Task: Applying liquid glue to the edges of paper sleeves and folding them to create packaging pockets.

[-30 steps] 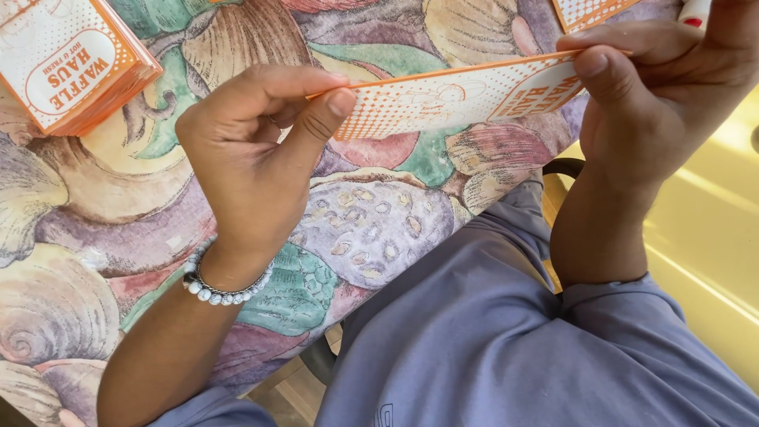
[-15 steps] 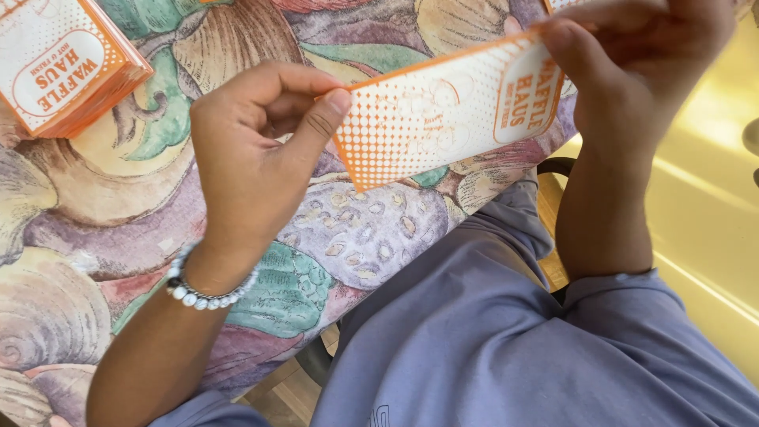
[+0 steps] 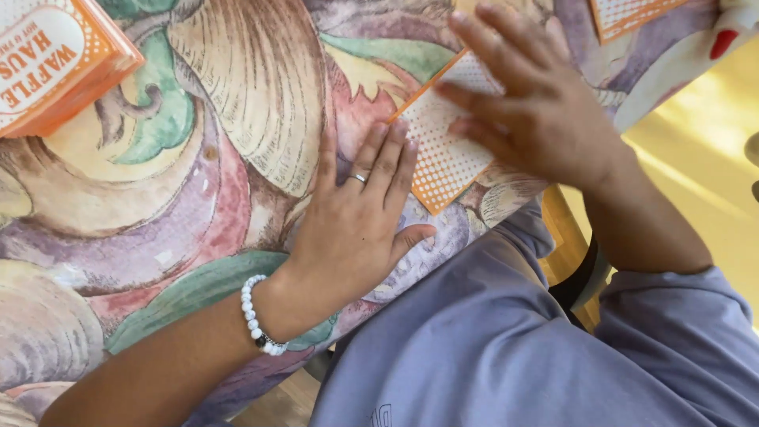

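Since the earlier pictures, we have brought the flat orange-and-white card [image 3: 447,142] down out of the air, where both our hands pinched it by its ends, and it now lies flat on the shell-patterned tablecloth [image 3: 198,205].

From the head camera, looking down, our left hand [image 3: 360,225] rests palm down on the cloth, fingers straight and close together, gripping nothing. Its fingertips just overlap the near left edge of the card, and the thumb points off toward our right hand. We see a thin ring on one finger and a bracelet of white beads [image 3: 257,320] around the wrist. Our right hand [image 3: 538,119] lies spread open on top of the card, fingers fanned and pressing down on its dotted face; it holds nothing closed in its grasp. The card sits between and under the two hands, tilted, one corner pointing back toward our lap and close to the table's edge.

Well away to the far left of our left hand stands an orange-and-white carton [image 3: 55,63], already folded into a box. Beyond our right hand, another flat orange card [image 3: 632,14] shows at the top edge. Nearest us is our lilac clothing [image 3: 490,348], under both forearms.
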